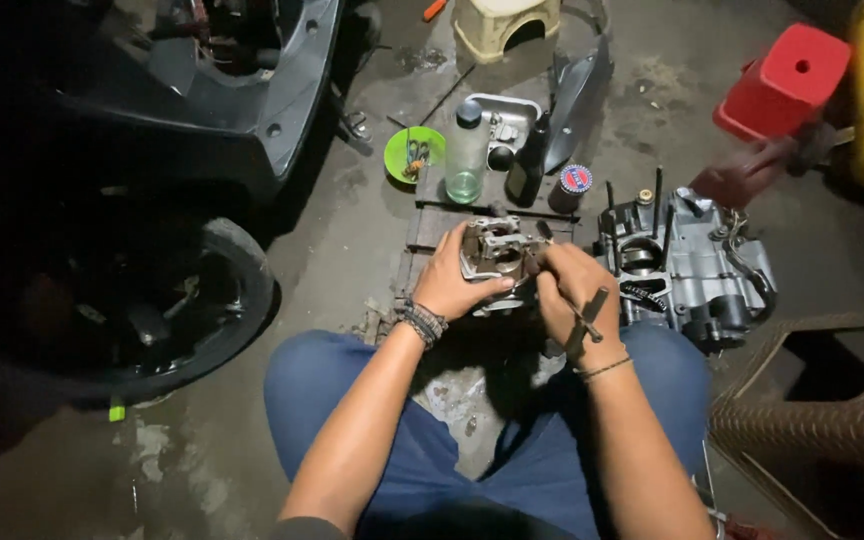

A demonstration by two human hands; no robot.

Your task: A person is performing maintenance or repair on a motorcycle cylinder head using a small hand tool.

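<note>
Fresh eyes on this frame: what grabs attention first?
At centre, the left hand and right hand grip a metal engine part, the right also holding a T-shaped tool. An engine block sits on the floor at right, a bright red stool beyond it. A scooter wheel fills the left.

Both arms reach forward, left hand and right hand with fingers curled.

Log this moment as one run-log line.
left hand: steadies cylinder head | right hand: holds T-handle tool | engine block: beside
</note>
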